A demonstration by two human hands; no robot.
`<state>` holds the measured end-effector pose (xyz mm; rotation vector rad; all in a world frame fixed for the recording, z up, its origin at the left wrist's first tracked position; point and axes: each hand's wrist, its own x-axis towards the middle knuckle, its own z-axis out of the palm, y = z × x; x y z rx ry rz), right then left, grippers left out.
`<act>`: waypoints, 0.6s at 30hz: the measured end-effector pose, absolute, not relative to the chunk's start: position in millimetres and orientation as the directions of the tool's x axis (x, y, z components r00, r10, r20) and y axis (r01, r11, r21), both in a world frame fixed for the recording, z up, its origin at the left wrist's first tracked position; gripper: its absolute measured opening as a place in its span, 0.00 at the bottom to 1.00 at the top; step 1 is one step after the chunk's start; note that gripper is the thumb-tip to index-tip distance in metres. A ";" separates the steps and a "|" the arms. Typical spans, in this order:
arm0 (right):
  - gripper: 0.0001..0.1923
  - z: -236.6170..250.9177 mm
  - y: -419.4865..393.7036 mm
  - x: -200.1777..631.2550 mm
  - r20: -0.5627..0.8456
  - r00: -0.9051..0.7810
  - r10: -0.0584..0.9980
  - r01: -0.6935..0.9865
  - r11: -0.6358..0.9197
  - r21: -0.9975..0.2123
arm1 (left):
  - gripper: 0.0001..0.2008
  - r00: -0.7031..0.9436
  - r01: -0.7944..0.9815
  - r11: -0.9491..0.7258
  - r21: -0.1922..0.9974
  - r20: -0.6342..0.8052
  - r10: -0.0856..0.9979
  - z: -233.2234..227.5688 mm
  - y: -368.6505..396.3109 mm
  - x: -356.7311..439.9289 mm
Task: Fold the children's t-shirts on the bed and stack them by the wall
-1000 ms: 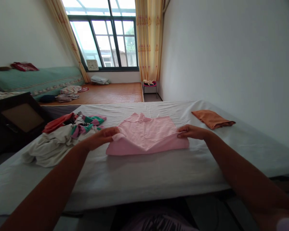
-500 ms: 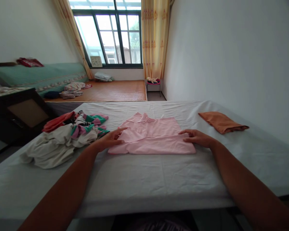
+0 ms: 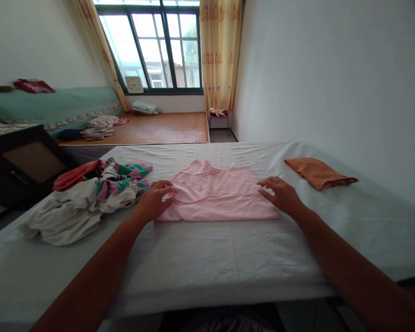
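A pink shirt (image 3: 221,193) lies partly folded on the white sheet, its collar at the far side and a straight folded edge nearest me. My left hand (image 3: 156,199) is at the shirt's left edge, thumb and fingers apart, the fingertips over the cloth. At the opposite edge is my right hand (image 3: 281,194), its fingers curved and spread, with nothing between them. Whether either hand's fingertips touch the cloth, I cannot tell.
Left of the shirt is a heap of crumpled clothes (image 3: 86,198). A folded orange-brown cloth (image 3: 320,173) lies at the right by the wall. The white-sheeted bed (image 3: 228,258) ends close to me. A dark cabinet (image 3: 31,157) stands at the left.
Both hands have lifted slightly from the shirt, and their fingers have opened away from its two sides. The shirt keeps its shape. The view has shifted a little.
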<state>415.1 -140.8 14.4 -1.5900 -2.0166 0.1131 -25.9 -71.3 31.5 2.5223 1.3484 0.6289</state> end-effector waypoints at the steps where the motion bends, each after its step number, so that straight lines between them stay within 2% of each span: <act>1: 0.14 17.0 -143.6 405.4 0.351 -0.218 0.911 0.842 0.357 -0.404 | 0.13 0.546 0.713 -0.586 0.385 0.220 0.808 35.5 -75.7 -21.0; 4: 0.13 23.9 -150.0 383.4 0.142 -0.513 0.847 0.714 0.512 -0.477 | 0.11 0.758 0.590 -0.649 0.480 -0.052 0.650 46.3 -89.1 -11.2; 6: 0.15 28.4 -153.0 380.8 0.049 -0.603 0.796 0.677 0.544 -0.496 | 0.11 0.800 0.568 -0.663 0.489 -0.136 0.585 50.9 -95.1 -12.7; 9: 0.18 36.1 -158.2 392.5 0.002 -0.655 0.756 0.642 0.558 -0.526 | 0.13 0.773 0.605 -0.656 0.452 -0.136 0.619 52.3 -97.6 -25.2; 12: 0.22 41.1 -163.5 405.7 -0.005 -0.702 0.712 0.590 0.578 -0.563 | 0.10 0.783 0.591 -0.660 0.465 -0.133 0.607 49.9 -95.1 -37.7; 18: 0.25 35.9 -162.1 411.1 0.046 -0.655 0.754 0.587 0.546 -0.598 | 0.11 0.754 0.614 -0.625 0.482 -0.123 0.645 54.1 -91.8 -44.0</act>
